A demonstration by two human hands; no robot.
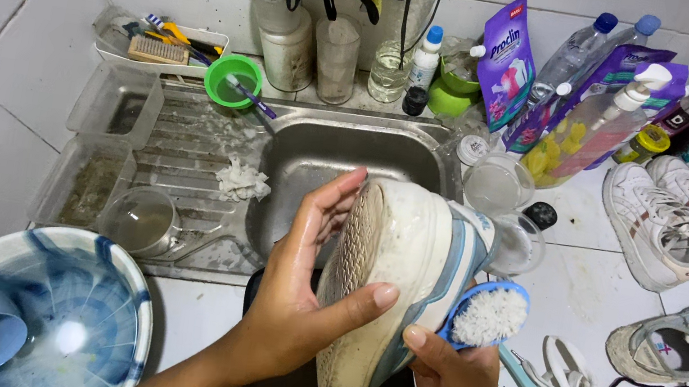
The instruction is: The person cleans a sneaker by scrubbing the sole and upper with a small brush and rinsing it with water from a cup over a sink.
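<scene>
steel sink (316,139) behind, left hand (297,296) clasping white shoe (400,275), right hand (458,379) holding brush (486,315)

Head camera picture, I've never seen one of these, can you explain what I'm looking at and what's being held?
The one picture comes from a camera worn on a person's head, looking down at their own bare hands over a steel sink. The left hand grips a white sneaker with pale blue stripes, sole turned towards that hand. The right hand holds a blue-handled scrub brush with white bristles against the shoe's side. On the white tiled counter lie a second pair of white sneakers, loose laces and cleaning bottles.
</scene>
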